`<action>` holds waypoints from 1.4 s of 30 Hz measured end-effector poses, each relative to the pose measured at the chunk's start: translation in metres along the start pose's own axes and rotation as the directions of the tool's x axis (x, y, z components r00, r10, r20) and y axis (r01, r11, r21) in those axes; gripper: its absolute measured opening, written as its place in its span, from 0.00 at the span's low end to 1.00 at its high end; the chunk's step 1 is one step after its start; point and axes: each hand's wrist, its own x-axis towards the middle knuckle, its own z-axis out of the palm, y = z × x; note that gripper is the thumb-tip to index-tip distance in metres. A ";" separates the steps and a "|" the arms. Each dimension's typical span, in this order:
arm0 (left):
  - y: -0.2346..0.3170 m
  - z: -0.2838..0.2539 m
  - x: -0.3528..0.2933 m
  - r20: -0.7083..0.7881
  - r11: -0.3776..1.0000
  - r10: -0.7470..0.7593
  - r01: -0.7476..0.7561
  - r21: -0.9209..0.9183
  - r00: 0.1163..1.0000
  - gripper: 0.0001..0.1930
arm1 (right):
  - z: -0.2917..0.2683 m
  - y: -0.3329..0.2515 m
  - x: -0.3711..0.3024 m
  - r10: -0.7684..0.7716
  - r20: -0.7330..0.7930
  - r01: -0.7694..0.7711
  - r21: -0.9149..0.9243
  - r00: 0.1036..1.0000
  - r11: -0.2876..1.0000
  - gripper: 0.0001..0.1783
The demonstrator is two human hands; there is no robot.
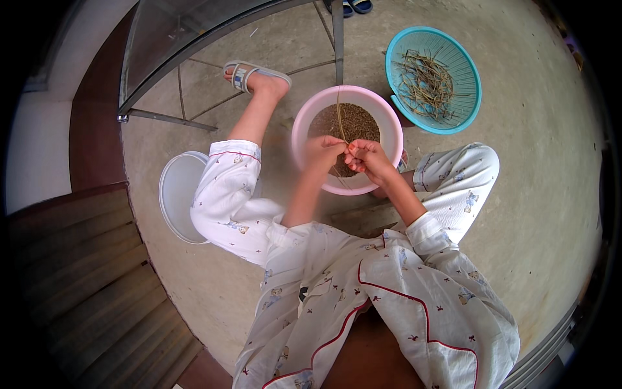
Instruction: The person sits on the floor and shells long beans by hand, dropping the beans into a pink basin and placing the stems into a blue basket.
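My left hand (324, 154) and my right hand (369, 159) meet fingertip to fingertip over a pink-rimmed basin (392, 126). Pinched between them is a long, thin, dry tan strand (339, 113), perhaps a stem or slender pod; its exact kind is unclear. One end rises toward the far rim, and a thinner piece hangs below the fingers. Small brown grains (359, 121) cover the bottom of the basin. The fingers of both hands are closed, and the left looks slightly blurred.
Beyond the basin to the right, a turquoise colander (478, 91) holds many dry strands (426, 84). A white bucket (173, 198) stands by my left leg. A metal-framed table (227, 29) rises at the far left, with its leg (338, 48) near the basin.
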 end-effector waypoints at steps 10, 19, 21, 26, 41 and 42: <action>-0.004 -0.003 0.003 0.059 0.990 -0.037 0.029 0.135 0.998 0.04 | -0.004 0.001 0.005 0.091 0.038 -0.092 0.025 0.995 0.995 0.15; -0.010 -0.006 0.007 0.075 0.999 -0.045 0.043 0.020 0.996 0.02 | -0.002 0.002 0.004 -0.030 -0.011 0.028 -0.197 0.999 0.980 0.14; -0.010 -0.006 0.006 0.077 0.999 -0.047 0.046 0.011 0.996 0.01 | -0.004 0.000 0.003 -0.007 0.009 0.009 -0.180 1.000 0.984 0.13; -0.010 -0.004 0.005 0.017 1.000 0.001 -0.001 0.013 1.000 0.01 | -0.012 0.000 0.004 -0.007 0.075 0.017 -0.130 0.997 0.991 0.10; -0.003 0.001 0.001 0.089 0.994 0.079 -0.085 0.069 0.993 0.03 | -0.003 -0.011 -0.001 -0.085 -0.084 0.059 -0.273 0.993 0.960 0.05; -0.002 0.002 0.000 0.101 0.994 0.091 -0.096 0.047 0.991 0.04 | -0.002 -0.011 -0.001 -0.091 -0.093 0.060 -0.292 0.992 0.955 0.05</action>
